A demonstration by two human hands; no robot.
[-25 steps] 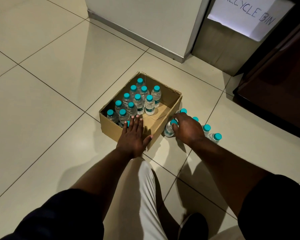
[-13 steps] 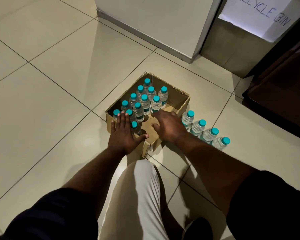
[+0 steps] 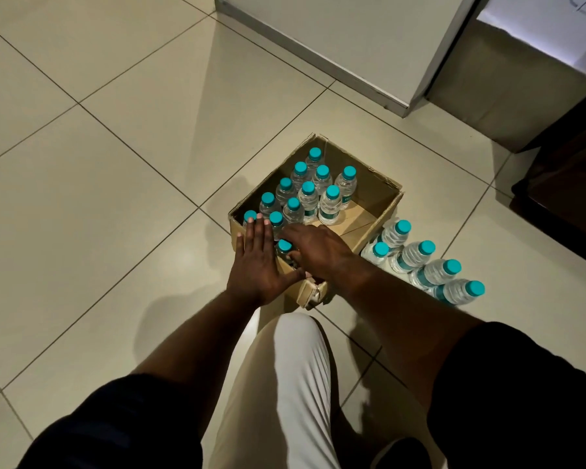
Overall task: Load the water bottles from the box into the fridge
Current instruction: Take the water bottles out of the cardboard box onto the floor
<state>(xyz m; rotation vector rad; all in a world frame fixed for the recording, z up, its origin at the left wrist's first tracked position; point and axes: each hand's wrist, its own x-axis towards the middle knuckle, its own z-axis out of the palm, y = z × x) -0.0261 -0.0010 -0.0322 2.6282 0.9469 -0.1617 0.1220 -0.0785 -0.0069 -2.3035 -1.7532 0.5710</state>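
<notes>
Water bottles point(image 3: 308, 198) mostly sit in the box point(image 3: 369, 228); five point(image 3: 433, 270) wait on the floor, none fridged. Right hand point(image 3: 318, 248) grips one bottle point(image 3: 284, 247); left hand point(image 3: 261, 262) lies spread flat on the box's edge.

Open cardboard box point(image 3: 369, 228) on tiled floor point(image 3: 115, 198), teal-capped water bottles point(image 3: 310, 194) upright inside, left hand point(image 3: 257, 262) flat on near wall, right hand point(image 3: 318, 248) curled round near bottle point(image 3: 284, 247), five bottles point(image 3: 420, 258) standing right of box

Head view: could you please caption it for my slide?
Right hand reaches a bottle in the cardboard box; left hand steadies it.
</notes>
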